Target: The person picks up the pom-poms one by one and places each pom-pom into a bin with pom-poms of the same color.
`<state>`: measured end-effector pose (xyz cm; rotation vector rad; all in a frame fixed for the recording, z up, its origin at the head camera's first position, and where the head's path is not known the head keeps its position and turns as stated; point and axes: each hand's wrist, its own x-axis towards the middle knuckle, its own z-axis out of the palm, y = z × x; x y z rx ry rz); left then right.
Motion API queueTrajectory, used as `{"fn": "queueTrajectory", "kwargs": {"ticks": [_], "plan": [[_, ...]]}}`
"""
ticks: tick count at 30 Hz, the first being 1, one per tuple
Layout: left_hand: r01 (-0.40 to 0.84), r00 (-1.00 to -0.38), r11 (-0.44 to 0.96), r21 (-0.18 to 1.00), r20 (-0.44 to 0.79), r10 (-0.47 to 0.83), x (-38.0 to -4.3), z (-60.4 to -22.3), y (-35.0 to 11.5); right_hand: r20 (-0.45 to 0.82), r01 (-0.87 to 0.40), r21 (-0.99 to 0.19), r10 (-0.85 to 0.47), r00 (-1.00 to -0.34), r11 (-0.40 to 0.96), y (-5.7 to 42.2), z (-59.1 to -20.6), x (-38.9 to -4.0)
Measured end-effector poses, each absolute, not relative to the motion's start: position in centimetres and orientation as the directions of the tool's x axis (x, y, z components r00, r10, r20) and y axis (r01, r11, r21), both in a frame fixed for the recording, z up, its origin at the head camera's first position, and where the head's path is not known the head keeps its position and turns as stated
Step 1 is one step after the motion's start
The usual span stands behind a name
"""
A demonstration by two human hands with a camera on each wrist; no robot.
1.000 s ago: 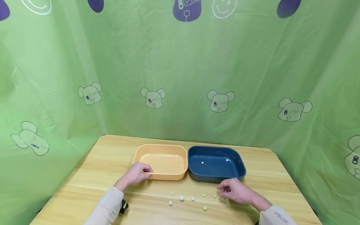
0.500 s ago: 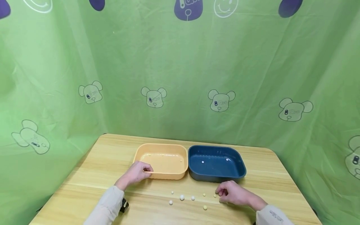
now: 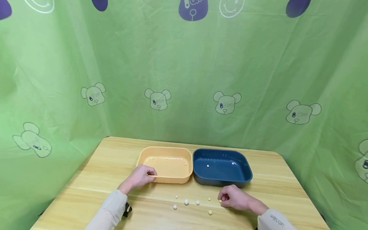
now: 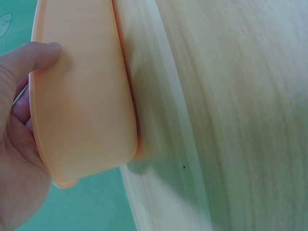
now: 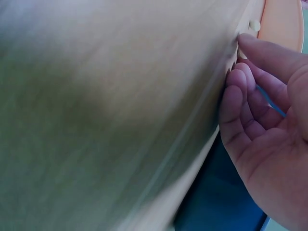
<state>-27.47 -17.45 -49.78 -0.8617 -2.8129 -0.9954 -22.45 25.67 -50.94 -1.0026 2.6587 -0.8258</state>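
My left hand [image 3: 140, 176] grips the near rim of the pale orange basin [image 3: 173, 180] at its left end. In the left wrist view its thumb [image 4: 45, 55] lies against the outer wall of that basin, with the other fingers partly hidden behind the rim. Just in front of the navy blue basin [image 3: 212, 182], my right hand [image 3: 237, 198] is down at the tabletop. Its thumb and index finger pinch a small yellow ball [image 3: 220, 201], mostly covered by the fingertips. The right wrist view shows this ball [image 5: 242, 55] between thumb and index, the other fingers curled.
Several white balls, one larger [image 3: 186, 202], lie on the wooden table [image 3: 155, 214]. Two loose yellow balls, one nearer [image 3: 210, 212] and one farther [image 3: 209, 199], lie left of my right hand. Small yellow balls sit in the orange basin, two white ones in the blue.
My right hand has moved down and left to the yellow ball, and its thumb and index finger have closed on it. The left hand stays on the orange basin's rim.
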Motion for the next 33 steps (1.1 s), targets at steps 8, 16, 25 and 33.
{"fn": "queueTrajectory", "kwargs": {"ticks": [8, 16, 25, 33], "plan": [[0.529, -0.838, 0.634, 0.565, 0.229, 0.495, -27.42, -49.67, -17.33, 0.039, -0.560, -0.551, -0.651, -0.758, 0.619, 25.55, -51.04, -22.42], [0.534, -0.835, 0.636, 0.558, 0.232, 0.498, -27.40, -49.57, -17.34, 0.047, -0.565, -0.555, -0.656, -0.753, 0.610, 25.55, -51.22, -22.46], [0.527, -0.840, 0.645, 0.553, 0.224, 0.494, -27.32, -49.83, -17.43, 0.012, -0.541, -0.570, -0.652, -0.758, 0.619, 25.58, -51.29, -22.55], [0.517, -0.846, 0.645, 0.563, 0.219, 0.486, -27.39, -49.77, -17.40, 0.019, -0.540, -0.573, -0.649, -0.760, 0.616, 25.59, -50.94, -22.26]]}}
